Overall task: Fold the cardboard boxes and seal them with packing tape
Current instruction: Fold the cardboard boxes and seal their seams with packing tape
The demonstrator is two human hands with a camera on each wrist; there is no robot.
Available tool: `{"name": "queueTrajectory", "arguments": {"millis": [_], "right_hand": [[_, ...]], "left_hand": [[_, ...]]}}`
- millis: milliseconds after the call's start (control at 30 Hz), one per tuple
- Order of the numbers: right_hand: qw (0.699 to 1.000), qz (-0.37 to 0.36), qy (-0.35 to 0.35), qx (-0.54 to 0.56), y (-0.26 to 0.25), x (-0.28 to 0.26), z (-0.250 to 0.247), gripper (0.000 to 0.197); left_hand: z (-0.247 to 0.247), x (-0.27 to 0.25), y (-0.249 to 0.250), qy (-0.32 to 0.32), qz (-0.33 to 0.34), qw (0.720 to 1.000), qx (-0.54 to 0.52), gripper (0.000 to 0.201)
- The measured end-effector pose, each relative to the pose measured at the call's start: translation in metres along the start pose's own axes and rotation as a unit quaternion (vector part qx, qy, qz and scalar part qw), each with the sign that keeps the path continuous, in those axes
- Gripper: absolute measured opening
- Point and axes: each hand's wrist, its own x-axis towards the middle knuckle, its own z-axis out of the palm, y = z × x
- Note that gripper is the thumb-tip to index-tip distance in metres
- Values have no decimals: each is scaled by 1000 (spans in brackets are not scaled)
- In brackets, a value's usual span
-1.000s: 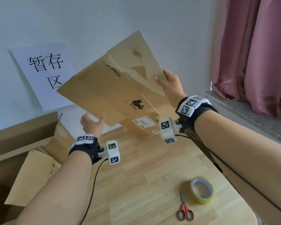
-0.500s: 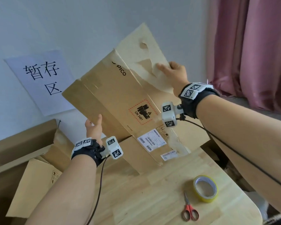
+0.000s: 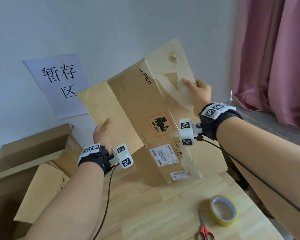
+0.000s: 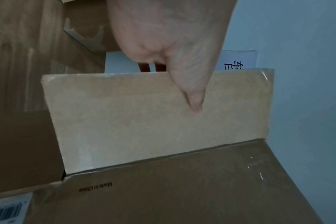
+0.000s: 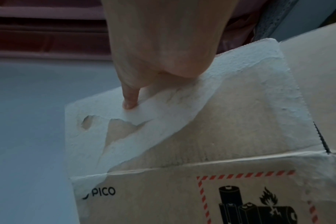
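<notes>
A flattened brown cardboard box (image 3: 137, 108) with PICO print, a battery warning mark and white labels stands tilted, its lower end near the wooden table (image 3: 145, 205). My left hand (image 3: 102, 134) grips the edge of its left flap (image 4: 153, 113), thumb on the front, fingers behind. At the torn upper right flap (image 5: 182, 121), my right hand (image 3: 197, 90) holds on the same way. A roll of yellow packing tape (image 3: 223, 212) lies on the table at the right front.
Red-handled scissors (image 3: 203, 229) lie beside the tape. More flattened and open cardboard boxes (image 3: 33, 161) are stacked at the left. A paper sign (image 3: 59, 84) hangs on the wall behind. Pink curtains (image 3: 275, 58) and a grey sill are at the right.
The box has swung from nearly flat overhead to more upright, facing me, with its lower end down toward the table. Both hands kept their grips on the flaps.
</notes>
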Motion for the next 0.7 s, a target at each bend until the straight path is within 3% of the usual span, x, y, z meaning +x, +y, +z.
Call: {"name": "queueTrajectory", "arguments": {"millis": [133, 300, 400, 533, 700], "right_hand": [[1000, 5, -2, 7, 3, -2, -1, 26], [1000, 16, -3, 9, 12, -3, -6, 29], [999, 39, 5, 9, 23, -5, -11, 33], [994, 100, -3, -47, 34, -6, -21, 67], [972, 185, -54, -135, 51, -14, -31, 62]], "left_hand": [[-6, 2, -9, -66, -26, 996, 45, 85], [0, -13, -4, -27, 13, 999, 19, 70], [0, -17, 18, -4, 68, 998, -15, 57], [-5, -19, 50, 13, 152, 988, -2, 52], [-12, -33, 86, 17, 289, 949, 126, 47]]}}
